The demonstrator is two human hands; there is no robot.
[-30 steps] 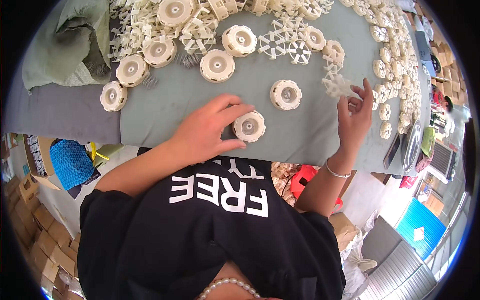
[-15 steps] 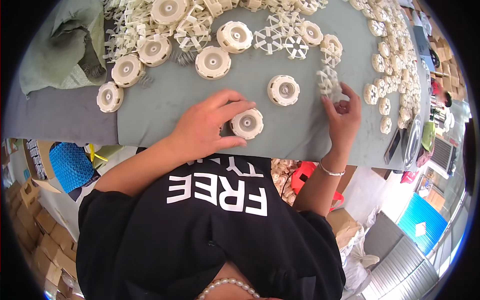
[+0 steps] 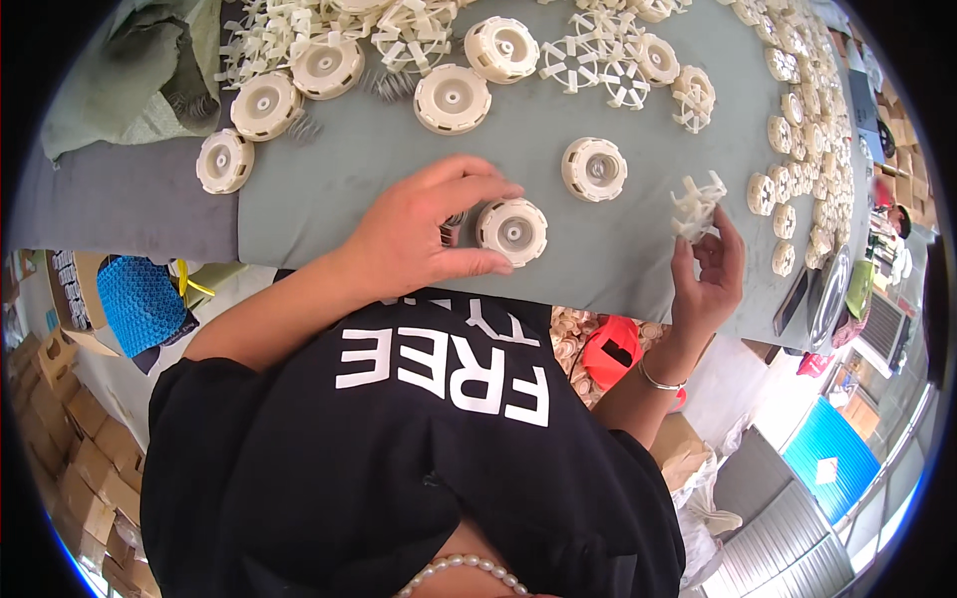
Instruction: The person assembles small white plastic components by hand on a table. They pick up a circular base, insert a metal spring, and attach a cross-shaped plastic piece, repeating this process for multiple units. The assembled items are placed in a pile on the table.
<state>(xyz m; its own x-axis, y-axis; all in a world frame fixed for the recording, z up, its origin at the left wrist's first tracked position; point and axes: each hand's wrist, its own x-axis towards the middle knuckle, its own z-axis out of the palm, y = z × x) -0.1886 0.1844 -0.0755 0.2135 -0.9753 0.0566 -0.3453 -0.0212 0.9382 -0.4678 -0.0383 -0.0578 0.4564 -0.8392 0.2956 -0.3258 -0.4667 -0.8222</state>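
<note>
A round cream plastic housing (image 3: 512, 232) lies on the table in front of me. My left hand (image 3: 424, 219) curves around its left side, thumb and forefinger against its rim. Under those fingers shows part of a metal coil spring (image 3: 453, 229). To the right, my right hand (image 3: 710, 264) pinches a white spoked plastic ring (image 3: 696, 205), tilted and raised over the table. Between the hands, a little farther off, sits a second housing (image 3: 595, 169) with a spring visible in its centre.
A pile of white spoked rings (image 3: 299, 40) and several more housings (image 3: 453, 99) cover the far side. Rows of assembled round pieces (image 3: 783, 135) line the right. Loose springs (image 3: 307, 125) lie at the left, near a greenish cloth sack (image 3: 140, 80). The table's front edge (image 3: 638, 311) runs close to me.
My right hand has drawn the spoked ring toward me, away from the far pieces. The left hand stays at the housing. The whole view has shifted slightly.
</note>
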